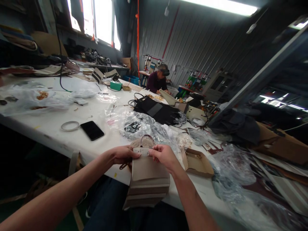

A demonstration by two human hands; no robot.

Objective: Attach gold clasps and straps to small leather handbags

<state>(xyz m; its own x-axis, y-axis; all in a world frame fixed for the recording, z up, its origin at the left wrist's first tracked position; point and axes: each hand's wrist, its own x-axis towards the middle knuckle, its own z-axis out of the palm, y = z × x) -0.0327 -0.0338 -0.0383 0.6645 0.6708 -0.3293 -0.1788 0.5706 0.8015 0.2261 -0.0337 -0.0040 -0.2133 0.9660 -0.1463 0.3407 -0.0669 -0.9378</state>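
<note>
A beige handbag with a brown curved handle sits at the table's near edge, its lower part hanging over above my lap. My left hand holds the bag's upper left corner, thumb on top of the pale strip. At the opposite corner my right hand is closed in a pinch, where a small shiny bit shows by the fingertips; its exact shape is too small to tell. Behind the bag's top lies a round tan piece, partly covered.
Clear plastic bags lie just beyond the handbag. An open cardboard box with small gold parts is at the right. A phone and a tape roll lie left. Farther off are black bags and a seated person.
</note>
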